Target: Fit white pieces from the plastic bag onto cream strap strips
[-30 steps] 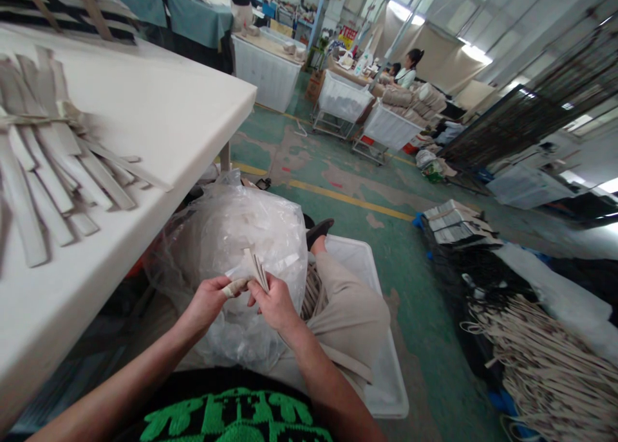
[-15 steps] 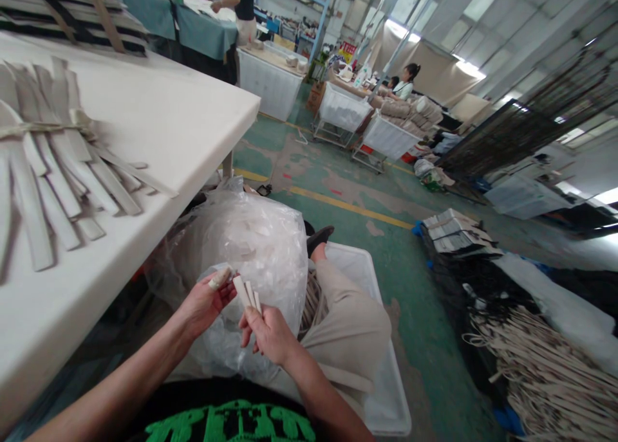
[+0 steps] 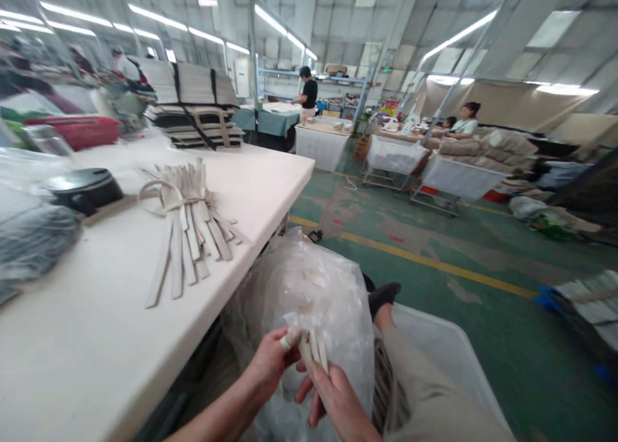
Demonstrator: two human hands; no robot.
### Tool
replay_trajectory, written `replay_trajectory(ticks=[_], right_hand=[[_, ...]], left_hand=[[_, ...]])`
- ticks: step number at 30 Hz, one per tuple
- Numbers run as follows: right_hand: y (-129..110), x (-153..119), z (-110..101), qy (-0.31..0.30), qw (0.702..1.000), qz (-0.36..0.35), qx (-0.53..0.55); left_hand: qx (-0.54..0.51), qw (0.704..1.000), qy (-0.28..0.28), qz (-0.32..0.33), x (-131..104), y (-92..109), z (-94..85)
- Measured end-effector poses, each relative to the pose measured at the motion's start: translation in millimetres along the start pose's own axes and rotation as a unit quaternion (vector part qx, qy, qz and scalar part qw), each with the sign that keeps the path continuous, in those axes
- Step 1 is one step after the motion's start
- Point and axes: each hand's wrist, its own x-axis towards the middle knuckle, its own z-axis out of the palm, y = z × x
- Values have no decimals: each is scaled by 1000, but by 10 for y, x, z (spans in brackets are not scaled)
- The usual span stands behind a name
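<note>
Above a clear plastic bag (image 3: 333,287) in my lap, both my hands meet. My right hand (image 3: 333,390) holds several short pale strips (image 3: 316,350) fanned upward between thumb and fingers. My left hand (image 3: 273,358), with a pale wrap on its thumb, pinches at the upper left end of these strips. On the white table (image 3: 111,339) to the left lies a tied bundle of pale strips (image 3: 190,236), its ends spread toward me.
Stacked, strapped panels (image 3: 193,101) and a dark round container (image 3: 84,188) stand on the table. A white bin (image 3: 454,345) lies beside my leg. Wheeled carts (image 3: 393,159) stand farther off. A person in black (image 3: 309,94) works at a back table.
The view has swung left and up, showing more of the table. My left hand has closed in on the strips in my right hand; before, the two were slightly apart.
</note>
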Motion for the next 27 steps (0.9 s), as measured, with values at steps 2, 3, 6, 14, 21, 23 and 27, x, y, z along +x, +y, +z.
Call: replay_trajectory(ticks=[2,3,6,14,21,23,27], right_hand=[[33,-30,-76,-26,999,3,-33],[21,-62,-108,-34,998,6,-54],[-159,-152,-137,-20,996,-5,-86],[-675,-151,-69,-3,995,-76,-62],[-745,-106,10,35,991,-87,-91],[-783,-62,10,40,989,-103,-95],[-760,-94,7,26,983,-93,-156]], left_hand=[[-15,998,61,19,40,93,-61],[-21,996,84,26,39,135,-79],[-7,997,71,31,-27,174,-17],[31,993,66,94,-67,533,141],[91,993,31,65,-141,568,154],[93,994,17,62,-168,519,179],[67,985,118,110,-119,625,76]])
